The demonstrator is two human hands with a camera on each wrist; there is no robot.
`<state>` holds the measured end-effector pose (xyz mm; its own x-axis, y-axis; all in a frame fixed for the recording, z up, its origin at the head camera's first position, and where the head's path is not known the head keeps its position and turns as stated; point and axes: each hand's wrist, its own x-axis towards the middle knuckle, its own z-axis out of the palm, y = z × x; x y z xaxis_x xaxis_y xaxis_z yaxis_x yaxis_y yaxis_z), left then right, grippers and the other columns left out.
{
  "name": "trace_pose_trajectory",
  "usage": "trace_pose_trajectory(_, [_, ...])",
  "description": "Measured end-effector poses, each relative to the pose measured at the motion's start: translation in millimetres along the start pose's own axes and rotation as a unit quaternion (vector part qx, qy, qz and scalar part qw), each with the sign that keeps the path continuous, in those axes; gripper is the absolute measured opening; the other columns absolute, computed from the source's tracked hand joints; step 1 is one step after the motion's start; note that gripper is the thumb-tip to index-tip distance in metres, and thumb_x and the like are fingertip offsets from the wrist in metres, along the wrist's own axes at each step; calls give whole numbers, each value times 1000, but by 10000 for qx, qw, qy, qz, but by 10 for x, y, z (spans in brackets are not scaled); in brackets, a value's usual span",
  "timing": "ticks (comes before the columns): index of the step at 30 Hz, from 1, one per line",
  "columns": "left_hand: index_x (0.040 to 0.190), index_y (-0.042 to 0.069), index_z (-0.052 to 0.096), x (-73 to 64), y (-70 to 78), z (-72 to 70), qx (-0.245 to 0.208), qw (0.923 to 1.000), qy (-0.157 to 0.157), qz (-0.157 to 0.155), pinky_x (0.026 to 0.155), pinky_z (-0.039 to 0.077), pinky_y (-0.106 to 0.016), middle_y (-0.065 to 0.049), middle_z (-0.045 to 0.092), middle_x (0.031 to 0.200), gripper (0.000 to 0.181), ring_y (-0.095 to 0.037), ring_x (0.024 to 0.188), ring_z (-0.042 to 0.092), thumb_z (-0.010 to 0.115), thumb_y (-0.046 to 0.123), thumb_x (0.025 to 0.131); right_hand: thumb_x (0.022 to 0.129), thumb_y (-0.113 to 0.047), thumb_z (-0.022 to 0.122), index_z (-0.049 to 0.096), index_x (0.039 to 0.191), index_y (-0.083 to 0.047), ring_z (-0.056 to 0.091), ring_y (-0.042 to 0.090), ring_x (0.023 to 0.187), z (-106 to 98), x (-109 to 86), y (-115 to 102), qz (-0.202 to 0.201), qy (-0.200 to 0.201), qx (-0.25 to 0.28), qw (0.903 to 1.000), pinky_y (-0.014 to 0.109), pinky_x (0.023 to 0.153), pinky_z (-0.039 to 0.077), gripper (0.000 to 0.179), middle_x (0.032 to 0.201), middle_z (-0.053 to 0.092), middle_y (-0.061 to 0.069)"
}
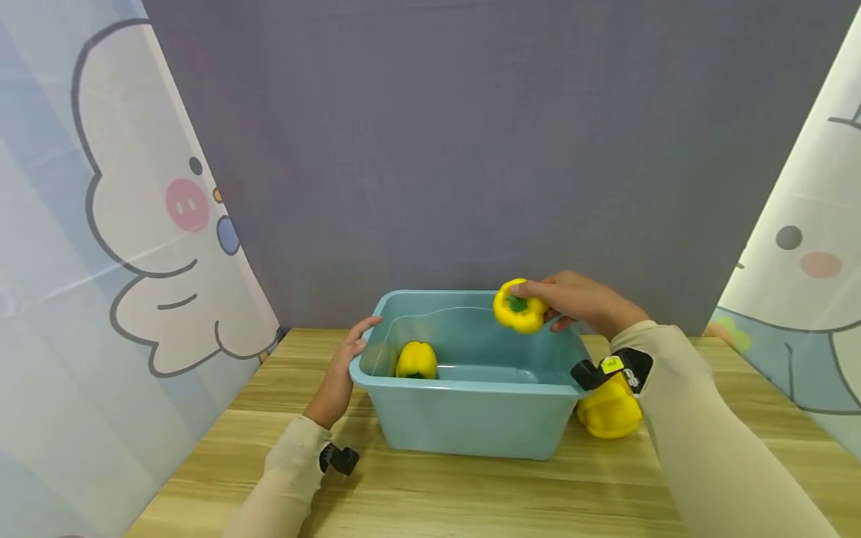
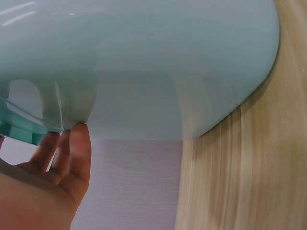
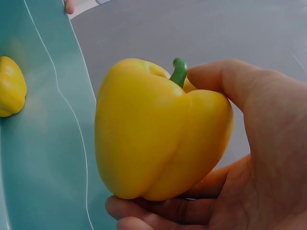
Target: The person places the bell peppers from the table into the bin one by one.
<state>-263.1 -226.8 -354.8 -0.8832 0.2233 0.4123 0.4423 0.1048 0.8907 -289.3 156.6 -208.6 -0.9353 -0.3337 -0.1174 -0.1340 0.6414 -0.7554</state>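
My right hand point(image 1: 578, 299) holds a yellow bell pepper point(image 3: 158, 134) over the right part of a light blue plastic bin point(image 1: 471, 418). The thumb lies by its green stem, and the other fingers are under and behind it. Inside the bin, at the left end, lies another yellow bell pepper point(image 1: 416, 359). With extended fingers, my left hand point(image 1: 343, 373) touches the bin's left side at the rim; in the left wrist view its fingertips point(image 2: 80, 132) rest against the outer wall.
A further yellow pepper point(image 1: 608, 411) sits on the wooden table point(image 1: 430, 493), just right of the bin and partly behind my right wrist. A grey backdrop point(image 1: 430, 149) rises behind the bin. Cartoon-print curtains point(image 1: 134, 209) hang at both sides.
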Motion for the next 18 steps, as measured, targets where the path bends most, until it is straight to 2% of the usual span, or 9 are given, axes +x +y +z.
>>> trace_pose_trajectory(7, [153,11,36,3,7,4,-4,10000,10,56,98,40,-46,-16,29,157,52,-44,127,39,31,31,105,91,-61,60,68,96,-6,59,25,88,77,91,-27,-58,79,132,9999,38,79,53,56,87,64,7])
trace_pose_trajectory(13, [153,11,36,10,-4,1,54,10000,14,72,98,40,-44,-15,29,158,52,-38,127,41,32,33,105,91,-60,60,68,93,-8,59,25,85,154,150,-59,-147,-45,85,9998,35,74,53,53,84,62,6])
trace_pose_trajectory(18, [153,12,37,9,-12,1,105,9999,45,117,98,40,-44,-14,29,158,53,-39,127,41,32,34,105,90,-60,62,67,86,-10,59,26,84,200,197,-98,-160,-112,93,9998,37,75,53,51,81,61,6])
